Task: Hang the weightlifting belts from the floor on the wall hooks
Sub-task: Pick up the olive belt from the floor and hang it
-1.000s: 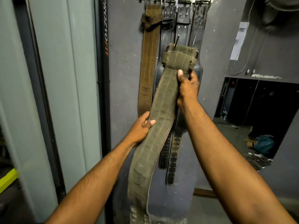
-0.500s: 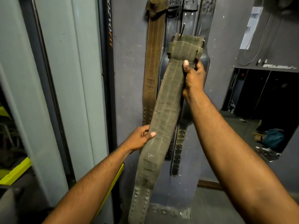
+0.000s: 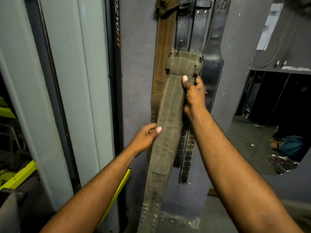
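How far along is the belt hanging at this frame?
Done: a brown belt and black leather belts hang on the wall. In hand: the olive canvas belt, right hand gripping below its buckle end, left hand pinching the strap lower down. Left: hanging it up; where the belts attach is cut off above.

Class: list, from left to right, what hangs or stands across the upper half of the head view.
Pale grey wall panel → black upright post with orange lettering → brown stitched leather belt → black leather belts → white paper sheet. The held olive canvas belt overlaps these, so omitted.
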`<state>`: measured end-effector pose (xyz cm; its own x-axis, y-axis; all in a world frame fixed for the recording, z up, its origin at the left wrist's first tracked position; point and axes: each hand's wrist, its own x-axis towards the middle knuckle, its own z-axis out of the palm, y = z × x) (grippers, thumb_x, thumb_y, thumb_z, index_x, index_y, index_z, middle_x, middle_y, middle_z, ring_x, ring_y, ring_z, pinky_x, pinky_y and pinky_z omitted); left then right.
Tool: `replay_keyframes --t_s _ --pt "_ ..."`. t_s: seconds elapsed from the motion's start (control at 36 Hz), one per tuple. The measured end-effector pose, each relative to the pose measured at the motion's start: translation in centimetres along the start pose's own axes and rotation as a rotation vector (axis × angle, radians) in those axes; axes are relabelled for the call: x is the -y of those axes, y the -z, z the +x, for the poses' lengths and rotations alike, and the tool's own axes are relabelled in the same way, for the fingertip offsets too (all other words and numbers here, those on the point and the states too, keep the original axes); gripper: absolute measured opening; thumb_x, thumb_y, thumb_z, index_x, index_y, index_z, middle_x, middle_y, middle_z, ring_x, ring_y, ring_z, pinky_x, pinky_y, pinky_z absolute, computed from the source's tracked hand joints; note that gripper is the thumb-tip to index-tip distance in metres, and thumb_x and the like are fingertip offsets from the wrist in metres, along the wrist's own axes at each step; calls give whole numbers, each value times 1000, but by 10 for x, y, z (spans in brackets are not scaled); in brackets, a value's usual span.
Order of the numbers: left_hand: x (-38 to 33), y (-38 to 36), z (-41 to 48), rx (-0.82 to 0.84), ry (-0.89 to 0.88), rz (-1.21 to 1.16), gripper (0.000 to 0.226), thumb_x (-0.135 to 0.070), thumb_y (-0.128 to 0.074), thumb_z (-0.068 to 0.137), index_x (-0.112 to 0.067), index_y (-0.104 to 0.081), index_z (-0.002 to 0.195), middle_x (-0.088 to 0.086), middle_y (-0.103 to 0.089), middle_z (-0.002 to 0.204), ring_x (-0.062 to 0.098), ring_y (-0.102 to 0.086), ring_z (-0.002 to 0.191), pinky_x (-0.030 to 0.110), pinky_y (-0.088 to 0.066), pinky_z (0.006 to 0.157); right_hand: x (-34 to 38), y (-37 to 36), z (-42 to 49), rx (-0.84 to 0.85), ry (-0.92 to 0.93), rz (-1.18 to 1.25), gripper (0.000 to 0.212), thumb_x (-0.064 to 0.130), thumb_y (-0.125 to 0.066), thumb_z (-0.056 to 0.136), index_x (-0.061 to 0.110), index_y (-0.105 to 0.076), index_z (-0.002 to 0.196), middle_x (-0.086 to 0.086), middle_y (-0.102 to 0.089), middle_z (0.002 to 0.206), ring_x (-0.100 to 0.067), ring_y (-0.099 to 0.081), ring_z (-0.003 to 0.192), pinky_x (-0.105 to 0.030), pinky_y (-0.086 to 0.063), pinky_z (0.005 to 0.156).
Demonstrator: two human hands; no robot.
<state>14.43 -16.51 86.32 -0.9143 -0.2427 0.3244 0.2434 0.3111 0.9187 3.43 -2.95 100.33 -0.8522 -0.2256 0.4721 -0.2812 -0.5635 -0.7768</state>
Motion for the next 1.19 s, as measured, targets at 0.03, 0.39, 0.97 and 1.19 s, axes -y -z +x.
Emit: replay_keyframes --t_s 0.03,0.39,0.97,1.19 --pt "-16 -1 7 -56 -39 -37 24 -28 -53 102 -8 -66 108 -5 -73 89 4 -69 81 23 -54 69 -6 0 -5 15 -6 -1 19 13 -66 92 22 -63 109 -9 -71 110 -25 -70 101 -49 -58 89" --pt "-89 27 56 -136 126 -173 45 -50 -70 86 -14 -71 113 4 -78 100 17 -75 95 35 -61 80 -69 23 -72 135 -217 -22 34 13 -64 95 14 -57 129 -14 -71 115 -27 -71 100 -48 -60 85" --pt "-41 16 52 -38 313 -7 34 -45 -73 85 -11 -67 79 6 -72 73 20 -69 73 44 -60 84 -66 60 -47 239 -481 -575 45 38 -56 99 -1 -60 121 -18 -71 108 -25 -66 90 -48 -55 94" --pt "-45 29 56 67 430 -52 53 -49 -83 72 -8 -71 103 8 -77 89 21 -73 80 41 -62 81 -71 76 -56 376 -399 -501 34 31 -58 98 5 -58 121 -13 -69 104 -19 -67 87 -32 -57 77"
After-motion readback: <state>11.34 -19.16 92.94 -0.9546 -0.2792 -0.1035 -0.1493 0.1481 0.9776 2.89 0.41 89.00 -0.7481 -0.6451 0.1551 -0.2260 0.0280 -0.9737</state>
